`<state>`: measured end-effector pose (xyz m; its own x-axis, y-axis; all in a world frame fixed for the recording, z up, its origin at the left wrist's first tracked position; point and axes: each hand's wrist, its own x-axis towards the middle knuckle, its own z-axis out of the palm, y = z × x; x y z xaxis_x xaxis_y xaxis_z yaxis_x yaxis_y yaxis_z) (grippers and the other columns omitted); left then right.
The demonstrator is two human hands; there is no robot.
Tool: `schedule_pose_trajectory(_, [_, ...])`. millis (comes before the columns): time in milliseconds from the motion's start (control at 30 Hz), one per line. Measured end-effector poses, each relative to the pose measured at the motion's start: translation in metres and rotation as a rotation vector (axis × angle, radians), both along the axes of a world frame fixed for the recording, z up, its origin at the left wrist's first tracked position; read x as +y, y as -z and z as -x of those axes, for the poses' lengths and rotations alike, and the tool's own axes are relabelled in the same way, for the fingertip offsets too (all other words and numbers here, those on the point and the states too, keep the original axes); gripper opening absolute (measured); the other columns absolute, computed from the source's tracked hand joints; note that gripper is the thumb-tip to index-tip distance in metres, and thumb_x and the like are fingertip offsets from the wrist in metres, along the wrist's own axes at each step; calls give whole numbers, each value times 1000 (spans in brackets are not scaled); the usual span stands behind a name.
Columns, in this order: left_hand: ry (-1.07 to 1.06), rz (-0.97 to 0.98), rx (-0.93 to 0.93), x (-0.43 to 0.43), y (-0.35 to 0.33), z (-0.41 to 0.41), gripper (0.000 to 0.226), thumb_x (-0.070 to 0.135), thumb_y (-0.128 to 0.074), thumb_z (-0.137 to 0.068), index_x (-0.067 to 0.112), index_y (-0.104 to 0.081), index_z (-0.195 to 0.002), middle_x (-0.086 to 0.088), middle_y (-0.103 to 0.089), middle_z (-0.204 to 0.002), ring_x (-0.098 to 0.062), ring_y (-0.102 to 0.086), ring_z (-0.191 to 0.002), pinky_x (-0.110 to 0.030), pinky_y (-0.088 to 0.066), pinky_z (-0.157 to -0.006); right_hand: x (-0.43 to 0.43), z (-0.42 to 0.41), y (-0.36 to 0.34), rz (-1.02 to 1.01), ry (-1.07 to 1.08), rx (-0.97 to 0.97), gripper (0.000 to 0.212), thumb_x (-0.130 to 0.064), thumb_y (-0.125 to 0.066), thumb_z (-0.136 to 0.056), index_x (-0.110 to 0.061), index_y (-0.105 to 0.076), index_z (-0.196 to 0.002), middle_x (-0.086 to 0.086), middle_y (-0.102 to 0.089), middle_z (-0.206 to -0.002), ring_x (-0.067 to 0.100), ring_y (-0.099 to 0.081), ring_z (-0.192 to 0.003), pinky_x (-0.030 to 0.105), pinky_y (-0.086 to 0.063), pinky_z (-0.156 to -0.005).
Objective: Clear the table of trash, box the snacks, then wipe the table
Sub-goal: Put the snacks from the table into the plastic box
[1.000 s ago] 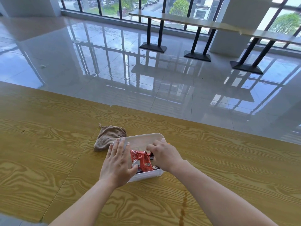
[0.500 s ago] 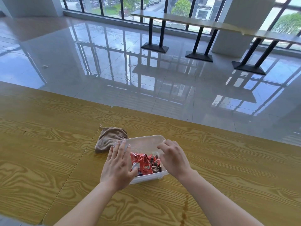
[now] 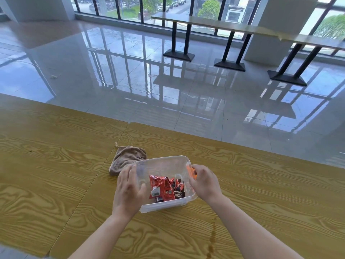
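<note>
Fingers of both hands, left (image 3: 128, 191) and right (image 3: 204, 183), clamp the box (image 3: 164, 165) sides, snacks (image 3: 165, 187) inside. Next is wiping, I guess: cloth (image 3: 127, 158) lies just far-left of the box, nearest the left hand, on the table (image 3: 56, 165).

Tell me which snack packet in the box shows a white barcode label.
The red packet nearest the left hand; the dark packets toward the right hand show none.
</note>
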<state>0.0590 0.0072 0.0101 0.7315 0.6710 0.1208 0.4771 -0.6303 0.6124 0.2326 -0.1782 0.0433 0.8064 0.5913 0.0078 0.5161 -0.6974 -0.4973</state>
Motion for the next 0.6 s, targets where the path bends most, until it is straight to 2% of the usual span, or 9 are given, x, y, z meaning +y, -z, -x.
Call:
schedule_pose_trajectory(67, [-108,69,-23,1,-2,4,59,17,-64,-88,7,-44,-142,-12,-51,-137,-30,-42,-131,-42,-35,-110,1,0,-2,-10,1,14,41,-41,-40,-104,-16,-58,-77,-1,-58,-71,20,-53,-66,31,-35,-57])
schedule_pose_trajectory(133, [-185,99,4,4,-4,7,49,20,-63,-91,8,-50,-137,-13,-58,-127,-33,-51,-119,-44,-41,-99,1,1,-3,-18,4,26,39,-41,-40,-103,-17,-62,-82,-2,-60,-70,20,-55,-65,32,-39,-56])
schedule_pose_trajectory(200, [-183,53,12,5,-5,11,27,25,-60,-92,14,-62,-117,-9,-64,-105,-32,-57,-101,-44,-46,-84,0,1,-3,-7,3,36,30,-37,-46,-102,-17,-64,-89,-3,-62,-70,20,-58,-65,34,-45,-58])
schedule_pose_trajectory(267, [-153,34,-10,6,-9,13,11,30,-56,-94,21,-61,-92,-1,-61,-84,-28,-56,-84,-39,-42,-70,0,1,-3,12,3,53,20,-30,-51,-99,-17,-64,-91,-3,-63,-69,21,-59,-65,37,-49,-61])
schedule_pose_trajectory(367, [-136,20,-23,7,-14,11,26,24,-56,-94,19,-46,-70,0,-53,-64,-24,-49,-66,-40,-38,-57,0,1,-6,9,15,81,33,-34,-45,-102,-16,-58,-77,-5,-52,-59,22,-52,-59,39,-47,-60])
schedule_pose_trajectory(467, [-153,39,-10,7,-20,7,27,18,-60,-91,15,-46,-68,-1,-52,-62,-22,-49,-62,-43,-44,-56,-4,2,-11,-17,26,60,44,-41,-39,-103,-16,-54,-71,-7,-46,-55,19,-46,-54,36,-41,-57])
schedule_pose_trajectory(600, [-102,29,-25,2,-37,-6,23,16,-63,-88,13,-49,-69,0,-53,-62,-21,-49,-60,-43,-44,-54,-22,-5,-22,-35,50,30,34,-32,-49,-100,-20,-54,-69,-9,-46,-53,15,-46,-51,34,-42,-53])
